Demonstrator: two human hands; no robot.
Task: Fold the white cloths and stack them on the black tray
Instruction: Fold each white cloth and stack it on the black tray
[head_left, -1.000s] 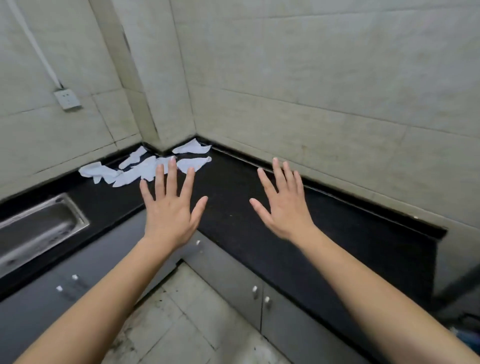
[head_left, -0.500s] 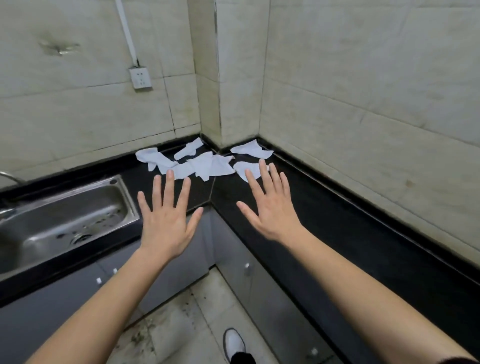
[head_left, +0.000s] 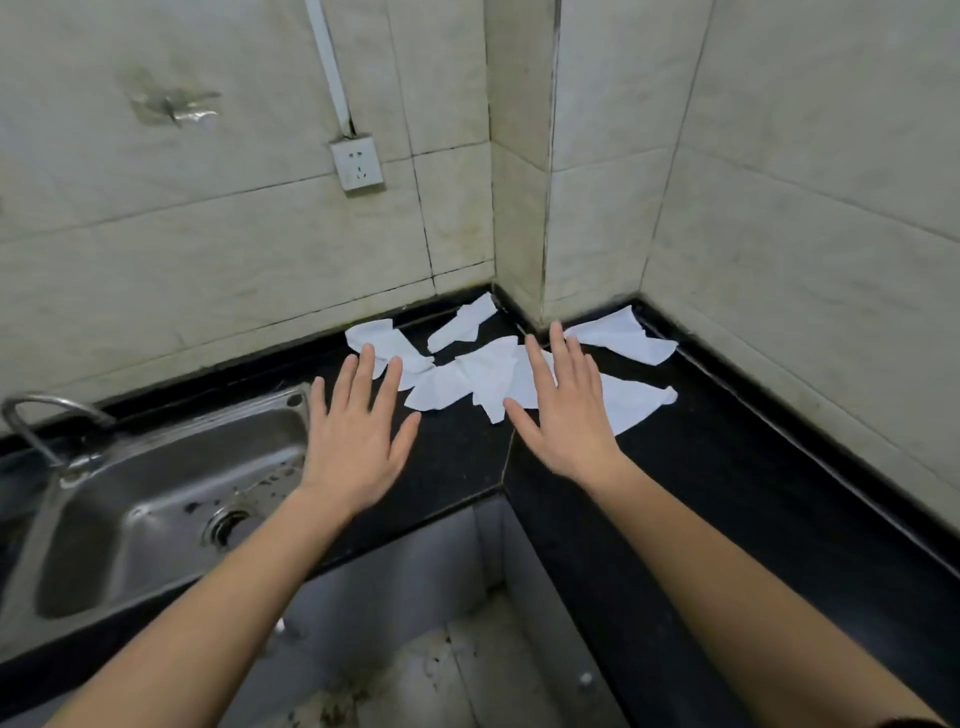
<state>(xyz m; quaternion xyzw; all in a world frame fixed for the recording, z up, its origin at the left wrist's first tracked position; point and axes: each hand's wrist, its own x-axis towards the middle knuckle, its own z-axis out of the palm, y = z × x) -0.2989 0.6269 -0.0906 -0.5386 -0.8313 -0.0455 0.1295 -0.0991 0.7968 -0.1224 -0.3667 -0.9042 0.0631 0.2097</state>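
Note:
Several crumpled white cloths lie scattered in the inner corner of the black countertop (head_left: 727, 467): one at the far left (head_left: 379, 338), one by the wall (head_left: 465, 319), a bunched one in the middle (head_left: 480, 382), one at the far right (head_left: 621, 335) and one nearer on the right (head_left: 636, 405). My left hand (head_left: 356, 441) hovers flat with fingers spread just in front of the left cloths. My right hand (head_left: 569, 415) is also flat and spread, over the middle cloths, partly hiding them. Both hands hold nothing. No black tray is in view.
A steel sink (head_left: 156, 509) with a tap (head_left: 31, 415) is set into the counter at the left. A wall socket (head_left: 357, 163) sits above the counter. Tiled walls close the corner. Grey cabinet doors (head_left: 395, 571) and the floor lie below.
The view has swung left and closer to the corner; the sink now shows fully. Both hands have advanced toward the cloths, the right one now over them.

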